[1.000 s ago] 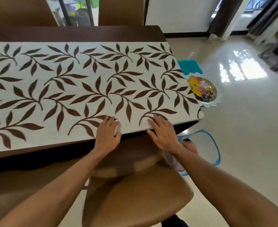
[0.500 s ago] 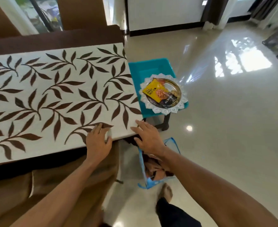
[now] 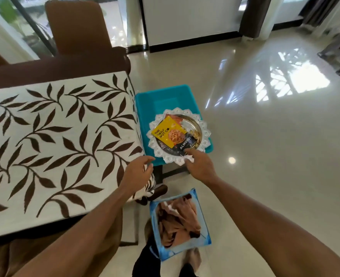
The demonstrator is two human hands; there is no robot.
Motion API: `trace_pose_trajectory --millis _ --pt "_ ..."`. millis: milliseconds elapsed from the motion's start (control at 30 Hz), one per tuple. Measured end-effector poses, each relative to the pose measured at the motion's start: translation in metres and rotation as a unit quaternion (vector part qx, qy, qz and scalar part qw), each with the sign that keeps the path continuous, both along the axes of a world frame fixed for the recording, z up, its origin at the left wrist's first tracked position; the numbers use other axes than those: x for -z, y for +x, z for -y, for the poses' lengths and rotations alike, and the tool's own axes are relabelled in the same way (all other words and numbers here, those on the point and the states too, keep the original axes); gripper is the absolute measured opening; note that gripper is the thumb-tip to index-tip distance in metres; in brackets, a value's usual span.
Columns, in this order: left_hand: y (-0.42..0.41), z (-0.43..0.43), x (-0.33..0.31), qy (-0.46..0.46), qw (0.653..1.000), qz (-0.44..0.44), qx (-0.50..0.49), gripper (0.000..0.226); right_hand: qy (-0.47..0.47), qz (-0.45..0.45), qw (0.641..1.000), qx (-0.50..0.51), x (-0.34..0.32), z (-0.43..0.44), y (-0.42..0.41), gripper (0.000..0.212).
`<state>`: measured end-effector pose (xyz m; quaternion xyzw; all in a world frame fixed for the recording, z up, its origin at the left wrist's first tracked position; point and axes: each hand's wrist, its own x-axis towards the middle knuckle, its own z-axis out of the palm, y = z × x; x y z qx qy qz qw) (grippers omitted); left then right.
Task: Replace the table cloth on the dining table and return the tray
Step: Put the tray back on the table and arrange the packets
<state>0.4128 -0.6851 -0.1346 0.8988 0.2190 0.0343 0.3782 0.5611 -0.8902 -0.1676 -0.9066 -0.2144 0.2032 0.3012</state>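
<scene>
A white table cloth with brown leaf print covers the dark wooden dining table. Beside the table's right end, a round silver tray with a white scalloped rim sits on a teal stool. It holds a yellow nut packet and a dark almond packet. My right hand reaches the tray's near rim, index finger stretched onto it. Over the cloth's near right corner hovers my left hand, fingers loosely curved and holding nothing.
A blue-edged bag with crumpled brown cloth stands on the glossy tiled floor by my feet. Brown chairs stand at the far side and under the near edge. Open floor stretches to the right.
Both hands have left the cloth's near edge. My view swung right; the right hand went forward to the tray's rim and the left hand lifted toward the table's corner.
</scene>
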Motion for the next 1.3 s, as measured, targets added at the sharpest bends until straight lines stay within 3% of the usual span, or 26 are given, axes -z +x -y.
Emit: trace_pose_trajectory --millis 133,267,400,533,633,733,867,967,1067,1300 --pt "0.075 -0.023 0.017 -0.015 0.997 -0.077 0.013 0.046 -0.071 -0.044 0.994 0.076 0.017 0.003 0.064 0.058" --pt "0.157 -0.047 0.051 -0.092 0.982 -0.127 -0.103 0.052 -0.126 -0.076 0.978 0.146 0.041 -0.006 0.109 0.068" --pt "0.206 -0.066 0.094 -0.211 0.915 -0.185 -0.29 0.068 -0.136 -0.106 0.958 0.231 0.068 -0.014 0.136 0.067" --pt "0.22 -0.077 0.133 -0.375 0.832 -0.166 -0.372 0.051 -0.073 -0.102 0.948 0.293 0.096 -0.012 0.138 0.043" --pt "0.217 -0.075 0.123 -0.382 0.838 -0.171 -0.349 0.018 0.026 -0.135 0.921 0.364 0.096 -0.014 0.133 0.016" --pt "0.212 -0.078 0.115 -0.398 0.844 -0.188 -0.308 0.027 0.102 -0.14 0.901 0.397 0.077 -0.014 0.133 0.013" --pt "0.204 -0.088 0.113 -0.41 0.854 -0.154 -0.282 0.016 0.151 -0.119 0.897 0.398 0.034 -0.007 0.133 0.013" --pt "0.189 -0.068 0.033 -0.439 0.845 -0.111 -0.285 0.028 0.178 -0.097 0.9 0.387 -0.015 0.003 0.133 0.015" --pt "0.167 -0.05 -0.04 -0.432 0.857 -0.068 -0.274 0.014 0.219 -0.076 0.905 0.356 -0.064 0.012 0.128 0.015" --pt "0.085 -0.054 -0.148 -0.394 0.869 0.028 -0.3 0.012 0.278 -0.095 0.916 0.272 -0.156 -0.008 0.093 0.014"
